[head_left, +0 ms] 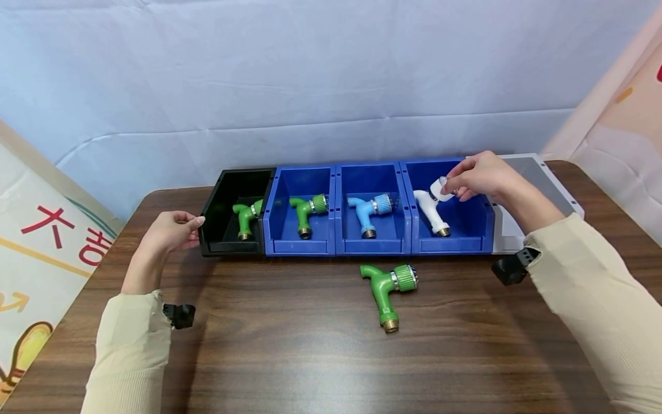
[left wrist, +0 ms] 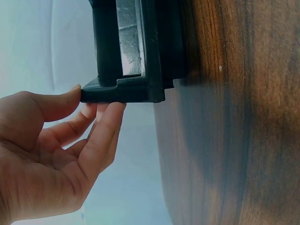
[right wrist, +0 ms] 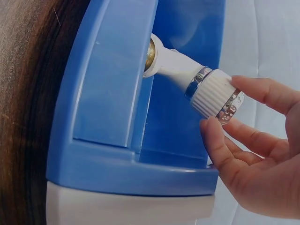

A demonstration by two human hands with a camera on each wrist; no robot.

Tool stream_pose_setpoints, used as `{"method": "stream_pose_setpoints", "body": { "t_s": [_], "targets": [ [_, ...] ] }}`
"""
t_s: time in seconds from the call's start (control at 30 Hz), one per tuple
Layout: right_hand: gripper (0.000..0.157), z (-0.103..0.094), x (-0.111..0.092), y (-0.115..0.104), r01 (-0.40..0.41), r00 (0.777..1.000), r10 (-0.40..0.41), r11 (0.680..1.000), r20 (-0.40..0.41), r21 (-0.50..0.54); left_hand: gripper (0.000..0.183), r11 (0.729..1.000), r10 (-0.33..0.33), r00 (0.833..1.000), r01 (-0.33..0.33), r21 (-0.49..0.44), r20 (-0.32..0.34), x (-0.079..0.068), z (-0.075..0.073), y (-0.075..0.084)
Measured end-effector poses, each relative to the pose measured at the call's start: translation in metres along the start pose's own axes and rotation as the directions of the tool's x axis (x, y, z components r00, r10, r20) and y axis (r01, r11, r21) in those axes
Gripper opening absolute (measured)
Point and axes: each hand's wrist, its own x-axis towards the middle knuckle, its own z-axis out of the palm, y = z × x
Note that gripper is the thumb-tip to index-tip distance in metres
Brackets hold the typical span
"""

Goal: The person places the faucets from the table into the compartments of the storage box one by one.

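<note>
My right hand (head_left: 481, 175) pinches the ribbed knob of a white faucet (head_left: 429, 210) between thumb and fingers. In the right wrist view, the faucet's brass threaded end (right wrist: 150, 55) is by the front wall of the rightmost blue bin (right wrist: 108, 84). At the left, my left hand (head_left: 173, 230) holds the side of the black bin (head_left: 233, 247), thumb at its rim and fingertips against the outer wall in the left wrist view. Inside the black bin lies a green faucet (head_left: 245, 218). Another green faucet (head_left: 383, 293) lies on the table in front of the bins.
The left blue bin (head_left: 300, 247) contains a green faucet (head_left: 305, 215), and the middle blue bin (head_left: 372, 247) a light blue faucet (head_left: 368, 213). A white-grey bin (head_left: 538, 172) ends the row at the right, partly behind my right arm. All stand on a brown wooden table (head_left: 289, 345) before a pale cloth.
</note>
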Motion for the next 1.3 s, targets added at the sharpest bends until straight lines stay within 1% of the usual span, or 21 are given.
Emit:
{"method": "stream_pose_setpoints", "body": {
  "t_s": [0.5, 0.9, 1.3],
  "targets": [
    [0.034, 0.005, 0.000, 0.001, -0.003, 1.000, 0.003, 1.000, -0.002, -0.022, 0.040, 1.000, -0.008, 1.000, 0.008, -0.011, 0.001, 0.001, 0.000, -0.001],
    [0.036, 0.009, 0.002, 0.001, -0.017, 1.000, 0.016, 1.000, 0.008, 0.007, 0.041, 1.000, -0.004, 1.000, 0.004, 0.001, 0.004, 0.002, 0.000, 0.000],
    [0.038, 0.011, 0.003, 0.000, -0.014, 1.000, 0.014, 1.000, 0.017, 0.000, 0.043, 1.000, -0.009, 1.000, 0.009, 0.003, 0.008, 0.002, -0.001, -0.001]
  ]
}}
